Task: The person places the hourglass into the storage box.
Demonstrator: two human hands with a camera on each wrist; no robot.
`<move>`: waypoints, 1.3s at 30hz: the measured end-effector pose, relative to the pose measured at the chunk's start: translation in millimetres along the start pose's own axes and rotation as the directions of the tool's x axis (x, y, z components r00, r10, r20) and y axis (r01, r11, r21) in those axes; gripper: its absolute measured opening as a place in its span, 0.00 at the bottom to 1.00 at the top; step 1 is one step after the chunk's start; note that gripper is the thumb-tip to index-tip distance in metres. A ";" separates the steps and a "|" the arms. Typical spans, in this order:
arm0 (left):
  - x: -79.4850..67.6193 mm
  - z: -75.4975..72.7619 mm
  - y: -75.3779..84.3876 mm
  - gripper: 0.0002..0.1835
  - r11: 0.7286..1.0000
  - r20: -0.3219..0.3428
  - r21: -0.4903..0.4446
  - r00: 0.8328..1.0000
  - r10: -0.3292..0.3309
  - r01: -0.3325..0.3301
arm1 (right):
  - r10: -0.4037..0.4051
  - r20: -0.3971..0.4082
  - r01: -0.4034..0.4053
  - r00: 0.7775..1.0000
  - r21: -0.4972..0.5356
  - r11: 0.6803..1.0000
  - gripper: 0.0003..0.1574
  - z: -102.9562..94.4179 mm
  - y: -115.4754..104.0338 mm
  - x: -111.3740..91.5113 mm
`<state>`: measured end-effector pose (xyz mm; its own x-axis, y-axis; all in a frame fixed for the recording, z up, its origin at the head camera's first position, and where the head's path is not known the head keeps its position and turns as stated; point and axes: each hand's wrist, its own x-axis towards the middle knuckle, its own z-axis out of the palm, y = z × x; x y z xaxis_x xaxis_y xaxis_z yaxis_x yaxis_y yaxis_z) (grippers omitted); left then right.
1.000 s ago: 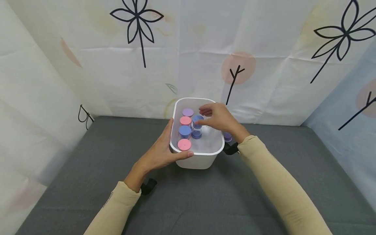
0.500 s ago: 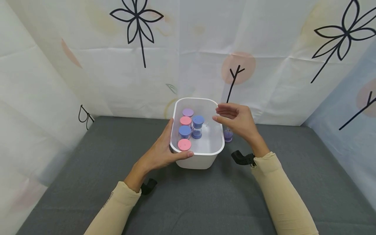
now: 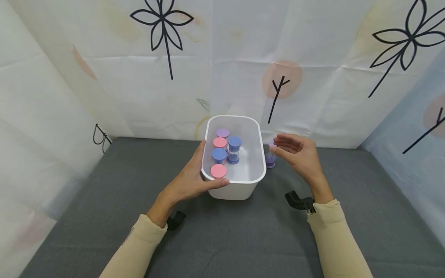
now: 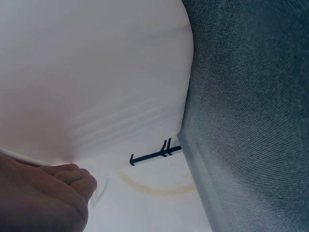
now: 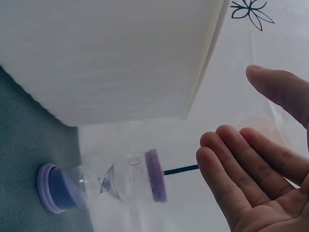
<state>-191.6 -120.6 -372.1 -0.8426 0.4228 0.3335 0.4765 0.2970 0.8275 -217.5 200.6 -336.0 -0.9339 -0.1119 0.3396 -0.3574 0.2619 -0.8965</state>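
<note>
A white plastic bin stands on the grey table. Inside it, several sand timers with pink, blue and purple caps stand upright along the left part; a blue-capped sand timer is right of the row. My left hand holds the bin's near-left corner, thumb along the front rim and fingers against the outer left wall. Just outside the bin's right wall stands a purple sand timer, upright and partly behind my right hand. That hand holds nothing; in the right wrist view its thumb and fingers are apart from the purple timer.
A white printed cloth hangs behind the table and along both sides. Dark grey fabric covers the tabletop. A black strap is on the right wrist.
My right hand has left the blue-capped sand timer inside the bin and moved right, out over the rim, to beside the purple sand timer. The left hand and bin have stayed put.
</note>
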 end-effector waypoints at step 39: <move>1.0 -0.8 1.1 0.66 1.000 0.003 -0.002 1.000 -0.003 0.003 | 0.173 -0.074 -0.178 0.982 -0.066 0.982 0.42 9.7 75.6 10.7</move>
<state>-192.2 -120.5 -370.6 -0.8432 0.4243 0.3301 0.4738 0.2965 0.8292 -254.4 210.0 -402.9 -0.9798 0.0063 0.1999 -0.1858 0.3405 -0.9217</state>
